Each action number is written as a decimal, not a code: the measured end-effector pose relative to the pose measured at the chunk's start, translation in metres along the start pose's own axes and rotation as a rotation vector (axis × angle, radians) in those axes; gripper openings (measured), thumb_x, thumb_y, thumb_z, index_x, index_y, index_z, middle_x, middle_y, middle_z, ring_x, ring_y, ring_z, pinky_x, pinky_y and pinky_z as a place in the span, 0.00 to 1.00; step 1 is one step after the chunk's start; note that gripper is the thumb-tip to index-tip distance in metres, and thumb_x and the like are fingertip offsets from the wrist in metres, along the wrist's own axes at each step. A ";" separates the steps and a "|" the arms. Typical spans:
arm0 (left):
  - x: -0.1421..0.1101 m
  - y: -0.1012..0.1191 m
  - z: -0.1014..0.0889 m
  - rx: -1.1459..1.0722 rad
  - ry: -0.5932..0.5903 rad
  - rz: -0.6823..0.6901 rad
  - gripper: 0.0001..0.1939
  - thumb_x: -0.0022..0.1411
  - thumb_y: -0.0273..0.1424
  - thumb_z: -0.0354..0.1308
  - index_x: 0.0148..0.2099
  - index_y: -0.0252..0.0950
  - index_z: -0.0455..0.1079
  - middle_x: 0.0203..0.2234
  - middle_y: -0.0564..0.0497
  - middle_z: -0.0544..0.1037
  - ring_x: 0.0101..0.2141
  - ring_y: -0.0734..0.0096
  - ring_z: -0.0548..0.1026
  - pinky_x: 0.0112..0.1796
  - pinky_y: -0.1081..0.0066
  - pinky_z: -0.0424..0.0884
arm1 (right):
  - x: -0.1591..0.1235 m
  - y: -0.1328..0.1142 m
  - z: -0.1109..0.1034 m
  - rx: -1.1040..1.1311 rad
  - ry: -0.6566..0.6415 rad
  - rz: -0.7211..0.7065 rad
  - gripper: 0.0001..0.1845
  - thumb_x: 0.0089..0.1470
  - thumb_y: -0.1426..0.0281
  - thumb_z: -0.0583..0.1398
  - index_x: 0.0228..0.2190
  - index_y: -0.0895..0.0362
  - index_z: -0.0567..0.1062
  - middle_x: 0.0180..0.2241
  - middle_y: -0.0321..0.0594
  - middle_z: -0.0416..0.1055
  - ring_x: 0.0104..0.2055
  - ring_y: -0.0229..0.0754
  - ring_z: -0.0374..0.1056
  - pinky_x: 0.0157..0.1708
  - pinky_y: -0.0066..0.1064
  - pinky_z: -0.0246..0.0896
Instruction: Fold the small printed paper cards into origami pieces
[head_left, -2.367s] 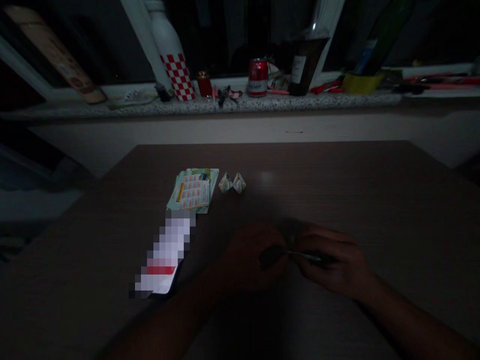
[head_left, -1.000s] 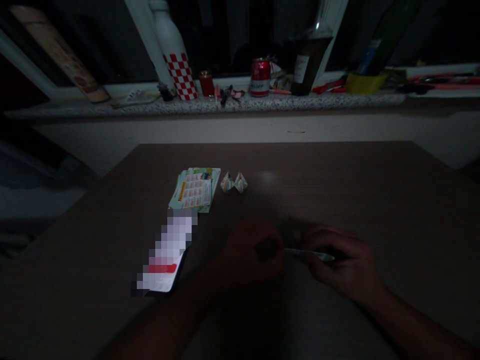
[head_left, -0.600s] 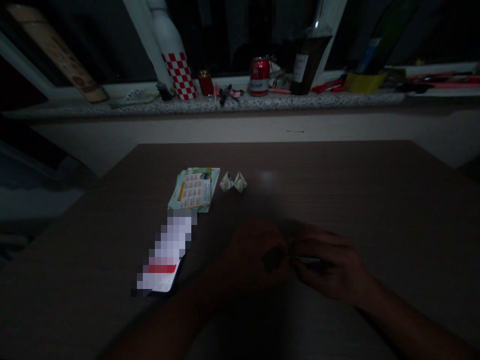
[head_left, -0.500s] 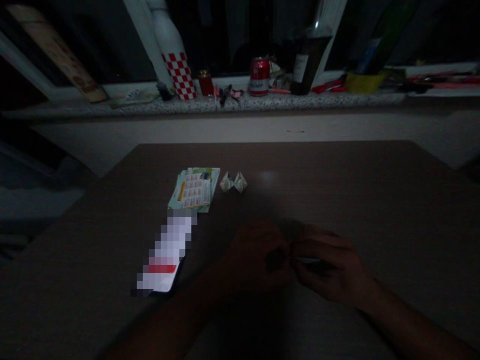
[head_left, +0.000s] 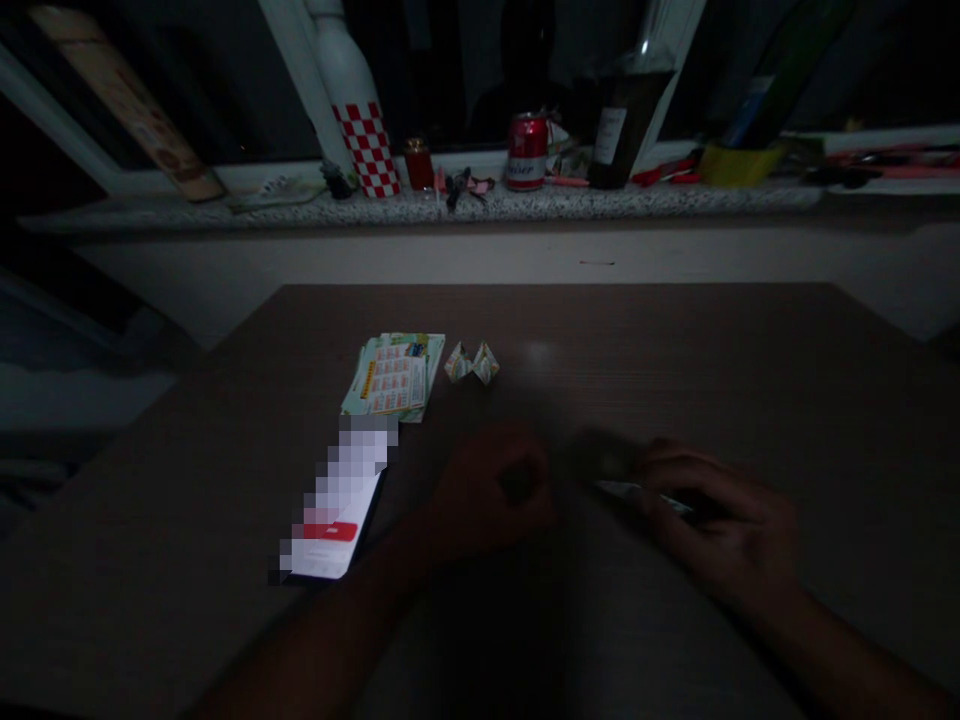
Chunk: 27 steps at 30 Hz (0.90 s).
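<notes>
Two bare hands, left hand (head_left: 480, 490) and right hand (head_left: 739, 540), apart above a wood-grained table (head_left: 675, 340). Pinched in the right, a thin pale piece (head_left: 619, 489), pointed end toward the left. In the left, dim and curled, contents impossible to tell. Farther off, a two-pointed folded paper (head_left: 485, 366) just beside a stack of printed cards (head_left: 390, 375); nearer, a phone (head_left: 349, 500) with lit screen, close to the left forearm (head_left: 322, 620).
</notes>
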<state>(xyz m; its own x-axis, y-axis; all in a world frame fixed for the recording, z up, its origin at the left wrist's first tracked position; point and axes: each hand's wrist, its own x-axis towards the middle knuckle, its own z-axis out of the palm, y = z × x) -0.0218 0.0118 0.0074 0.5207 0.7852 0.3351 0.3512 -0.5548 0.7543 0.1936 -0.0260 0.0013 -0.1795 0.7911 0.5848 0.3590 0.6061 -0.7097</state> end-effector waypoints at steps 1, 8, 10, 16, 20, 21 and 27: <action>0.000 0.001 0.000 -0.022 -0.007 -0.010 0.03 0.51 0.24 0.56 0.29 0.35 0.65 0.26 0.52 0.72 0.30 0.72 0.70 0.34 0.72 0.65 | 0.000 0.001 0.000 0.006 -0.003 0.035 0.07 0.49 0.79 0.61 0.29 0.55 0.74 0.27 0.39 0.73 0.30 0.40 0.71 0.27 0.30 0.64; 0.000 0.011 0.007 -0.086 -0.010 -0.135 0.05 0.55 0.30 0.58 0.34 0.35 0.66 0.29 0.52 0.72 0.32 0.71 0.71 0.36 0.70 0.66 | 0.002 0.004 0.009 0.140 -0.040 0.341 0.03 0.50 0.72 0.63 0.25 0.56 0.76 0.23 0.37 0.73 0.24 0.36 0.68 0.23 0.26 0.61; -0.001 0.010 0.007 -0.126 0.003 -0.147 0.05 0.56 0.29 0.57 0.36 0.35 0.65 0.29 0.52 0.72 0.31 0.72 0.70 0.34 0.72 0.67 | 0.002 0.004 0.011 0.236 -0.060 0.476 0.04 0.50 0.70 0.64 0.25 0.56 0.76 0.22 0.36 0.73 0.23 0.34 0.66 0.22 0.24 0.60; -0.001 0.000 0.011 -0.118 -0.094 0.114 0.11 0.57 0.26 0.57 0.44 0.35 0.68 0.35 0.49 0.74 0.36 0.70 0.71 0.38 0.70 0.67 | 0.004 0.009 0.018 0.669 -0.155 0.796 0.08 0.46 0.66 0.67 0.29 0.56 0.76 0.23 0.33 0.73 0.23 0.31 0.65 0.22 0.21 0.58; -0.001 -0.005 0.012 -0.104 -0.090 0.155 0.07 0.59 0.27 0.56 0.41 0.35 0.70 0.34 0.48 0.75 0.36 0.70 0.72 0.38 0.71 0.67 | 0.003 0.013 0.018 0.796 -0.194 0.861 0.10 0.45 0.68 0.68 0.29 0.57 0.75 0.23 0.33 0.72 0.23 0.30 0.64 0.23 0.21 0.56; -0.001 -0.005 0.012 -0.096 -0.086 0.143 0.07 0.59 0.27 0.56 0.41 0.35 0.70 0.34 0.48 0.75 0.36 0.70 0.72 0.38 0.70 0.67 | 0.003 0.014 0.018 0.809 -0.196 0.867 0.10 0.45 0.68 0.68 0.30 0.57 0.75 0.24 0.33 0.73 0.24 0.30 0.65 0.24 0.21 0.57; 0.000 0.007 0.009 -0.135 -0.128 -0.111 0.14 0.52 0.31 0.64 0.42 0.33 0.70 0.33 0.50 0.75 0.34 0.70 0.72 0.36 0.71 0.67 | 0.004 0.012 0.014 0.716 -0.171 0.780 0.09 0.46 0.69 0.67 0.30 0.57 0.73 0.24 0.34 0.72 0.24 0.31 0.65 0.24 0.22 0.58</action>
<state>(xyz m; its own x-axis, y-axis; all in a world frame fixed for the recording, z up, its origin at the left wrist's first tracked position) -0.0123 0.0053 0.0073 0.5822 0.7934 0.1775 0.3093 -0.4181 0.8541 0.1844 -0.0143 -0.0107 -0.2788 0.9481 -0.1527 -0.1807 -0.2079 -0.9613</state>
